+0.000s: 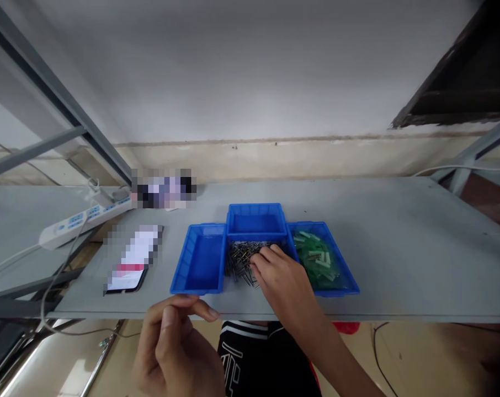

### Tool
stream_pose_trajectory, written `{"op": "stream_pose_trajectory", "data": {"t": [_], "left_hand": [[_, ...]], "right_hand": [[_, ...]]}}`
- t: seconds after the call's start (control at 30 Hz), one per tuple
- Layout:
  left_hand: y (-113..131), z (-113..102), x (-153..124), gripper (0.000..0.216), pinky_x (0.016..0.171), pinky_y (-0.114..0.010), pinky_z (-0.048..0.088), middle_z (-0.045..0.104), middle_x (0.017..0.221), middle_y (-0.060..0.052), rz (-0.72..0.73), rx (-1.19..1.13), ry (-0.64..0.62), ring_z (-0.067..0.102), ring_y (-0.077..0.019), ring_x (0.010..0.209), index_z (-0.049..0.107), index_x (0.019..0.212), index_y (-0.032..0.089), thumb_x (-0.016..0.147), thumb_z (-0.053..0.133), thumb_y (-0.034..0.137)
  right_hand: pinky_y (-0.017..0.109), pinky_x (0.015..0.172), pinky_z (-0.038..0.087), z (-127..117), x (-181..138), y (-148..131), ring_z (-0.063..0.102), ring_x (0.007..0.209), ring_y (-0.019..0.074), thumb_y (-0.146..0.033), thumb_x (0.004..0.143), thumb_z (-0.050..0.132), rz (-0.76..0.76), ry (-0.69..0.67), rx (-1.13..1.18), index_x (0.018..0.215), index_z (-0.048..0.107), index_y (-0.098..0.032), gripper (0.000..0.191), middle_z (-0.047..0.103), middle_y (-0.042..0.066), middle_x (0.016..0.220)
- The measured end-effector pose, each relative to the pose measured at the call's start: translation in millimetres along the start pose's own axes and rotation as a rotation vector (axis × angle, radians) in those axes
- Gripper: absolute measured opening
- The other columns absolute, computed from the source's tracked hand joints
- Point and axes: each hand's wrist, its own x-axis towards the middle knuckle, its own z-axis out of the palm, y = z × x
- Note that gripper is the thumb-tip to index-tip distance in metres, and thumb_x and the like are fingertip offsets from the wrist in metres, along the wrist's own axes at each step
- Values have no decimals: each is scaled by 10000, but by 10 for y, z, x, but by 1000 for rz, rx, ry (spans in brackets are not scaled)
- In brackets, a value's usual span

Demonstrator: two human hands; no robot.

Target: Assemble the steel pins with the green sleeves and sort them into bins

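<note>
My right hand (281, 278) reaches into a loose pile of small metal pins (238, 260) on the grey table, fingers curled down onto them. My left hand (173, 342) hovers below the table's front edge, thumb and forefinger pinched together; whether anything is between them cannot be made out. An empty blue tray (200, 259) lies left of the pins, another empty blue tray (256, 219) behind them, and a blue tray with green parts in a clear bag (322, 259) to the right.
A phone (132, 259) lies on the table left of the trays. A white power strip (82, 218) with cables sits at the far left by a metal frame. The grey table (419, 248) stretches right. My dark shorts show below the front edge.
</note>
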Motion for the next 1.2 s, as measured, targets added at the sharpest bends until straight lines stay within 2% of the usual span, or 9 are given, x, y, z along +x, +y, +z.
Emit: {"op": "stream_pose_trajectory", "data": {"t": [0.13, 0.23, 0.37, 0.47, 0.57, 0.63, 0.77, 0.93, 1.2], "left_hand": [[38, -14, -61, 309, 591, -403, 430, 619, 645, 3, 3, 76, -7, 568, -198, 579, 668, 776, 281, 1019, 504, 182], [9, -63, -164, 281, 544, -358, 441, 608, 602, 15, 1, 94, -111, 556, -180, 538, 675, 827, 274, 1058, 519, 239], [-66, -104, -302, 180, 493, -255, 430, 618, 629, 46, -131, 149, -412, 559, -137, 515, 726, 1119, 249, 1102, 607, 383], [-126, -112, -308, 272, 563, -231, 482, 648, 703, 44, -94, 203, -730, 606, -131, 580, 712, 1335, 272, 1079, 643, 332], [-192, -138, -229, 182, 594, -225, 503, 696, 772, 4, 79, 268, -1018, 643, -131, 632, 798, 1115, 259, 1053, 631, 223], [-231, -162, -164, 169, 593, -227, 509, 686, 765, -4, 157, 283, -1096, 649, -135, 638, 782, 955, 236, 1029, 639, 182], [-286, -204, -71, 222, 599, -236, 526, 677, 736, 1, 181, 298, -1070, 661, -144, 652, 734, 843, 226, 1032, 634, 166], [-339, -208, -20, 218, 652, -246, 615, 794, 855, -9, 191, 287, -968, 757, -162, 739, 831, 1064, 269, 1029, 658, 142], [-368, -100, -21, 307, 637, -221, 630, 799, 867, 8, 283, 272, -895, 765, -150, 737, 846, 1133, 306, 1009, 666, 90]], "right_hand": [[358, 831, 562, -121, -21, -19, 711, 947, 247, -75, 1084, 602, 51, 109, 121, 928, 717, -211, 236, 751, 46, 933], [317, 784, 569, -307, -120, -113, 730, 902, 219, -180, 1102, 645, 137, 274, 331, 968, 742, -237, 175, 773, 19, 920], [238, 642, 557, -433, -441, -325, 722, 736, 152, -257, 1059, 728, 310, 474, 606, 988, 761, -258, 79, 770, -12, 863], [219, 611, 569, -369, -679, -422, 730, 692, 145, -285, 1039, 741, 474, 531, 735, 966, 763, -264, 79, 781, -13, 850], [210, 602, 581, -281, -769, -410, 728, 676, 147, -309, 1021, 758, 524, 527, 799, 920, 751, -262, 112, 765, -20, 806], [203, 598, 574, -243, -753, -382, 703, 653, 136, -296, 1012, 771, 523, 547, 801, 896, 737, -262, 126, 738, -30, 776], [214, 643, 579, -167, -680, -385, 704, 724, 138, -235, 997, 790, 423, 571, 846, 917, 738, -267, 100, 715, -15, 841], [242, 735, 638, -44, -663, -438, 759, 925, 173, -235, 991, 794, 351, 530, 874, 1179, 803, -318, 206, 737, 42, 1119], [249, 706, 642, 0, -581, -393, 765, 917, 182, -155, 1007, 744, 365, 570, 932, 1157, 820, -329, 243, 741, 35, 1022]]}}
